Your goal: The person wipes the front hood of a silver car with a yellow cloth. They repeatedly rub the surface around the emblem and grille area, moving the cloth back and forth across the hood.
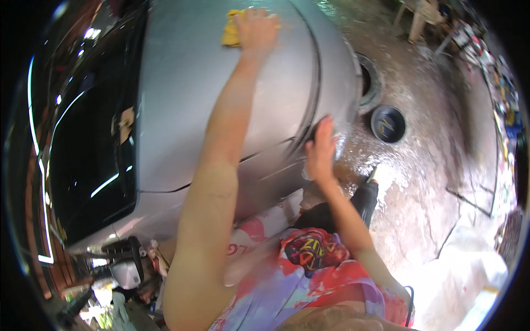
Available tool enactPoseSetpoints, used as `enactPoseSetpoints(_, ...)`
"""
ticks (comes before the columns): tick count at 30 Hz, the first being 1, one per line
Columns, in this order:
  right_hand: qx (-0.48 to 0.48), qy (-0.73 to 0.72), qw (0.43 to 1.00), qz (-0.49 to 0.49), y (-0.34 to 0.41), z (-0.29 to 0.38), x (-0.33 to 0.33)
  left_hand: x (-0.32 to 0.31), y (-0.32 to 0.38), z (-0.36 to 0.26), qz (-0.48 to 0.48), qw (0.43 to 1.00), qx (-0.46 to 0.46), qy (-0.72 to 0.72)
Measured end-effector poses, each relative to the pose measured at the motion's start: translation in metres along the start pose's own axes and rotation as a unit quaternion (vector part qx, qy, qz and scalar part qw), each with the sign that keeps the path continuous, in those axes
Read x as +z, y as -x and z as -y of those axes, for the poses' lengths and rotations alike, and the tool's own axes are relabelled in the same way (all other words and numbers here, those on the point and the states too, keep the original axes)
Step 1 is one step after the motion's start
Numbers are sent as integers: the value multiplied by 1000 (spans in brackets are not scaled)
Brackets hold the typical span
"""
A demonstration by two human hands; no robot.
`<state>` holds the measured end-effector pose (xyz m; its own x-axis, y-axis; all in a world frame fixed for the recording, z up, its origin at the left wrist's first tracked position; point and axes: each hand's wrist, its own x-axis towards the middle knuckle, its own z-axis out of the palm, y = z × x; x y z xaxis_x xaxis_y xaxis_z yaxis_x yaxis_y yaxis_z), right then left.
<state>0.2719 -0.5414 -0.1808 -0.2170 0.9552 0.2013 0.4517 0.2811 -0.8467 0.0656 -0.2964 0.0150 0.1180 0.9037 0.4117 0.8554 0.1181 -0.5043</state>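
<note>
A silver-grey car panel (182,103) fills the middle, beside a dark window glass (95,157); whether it is the hood or the trunk lid I cannot tell. At the top, my left hand (258,33) lies palm down over a yellow cloth (231,35), pressed to the painted surface. The cloth shows at both sides of the hand. Nearer to me, my right hand (323,153) is at the car's rounded corner, past the curved panel gap. Its fingers are extended and blurred, and no object shows in it; its palm is hidden.
A tire (372,85) lies on the wet concrete floor (430,157) beside the car, close to a dark bucket (388,125). A plastic chair (420,18) stands at the upper right. Piled items line the right edge. A printed white sack (265,225) is between me and the car.
</note>
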Motion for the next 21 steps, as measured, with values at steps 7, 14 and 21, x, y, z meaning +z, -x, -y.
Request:
enactPoseSetpoints(7,27,-21,997,73,-133,-106,-59,-50,-4,-3,40,997,36,52)
enactPoseSetpoints(14,-66,-10,994,85,-78,-89,-55,-63,48,-61,122,956,236,124)
enactPoseSetpoints(21,-88,63,993,46,-184,-84,-53,-41,-30,-142,344,911,224,25)
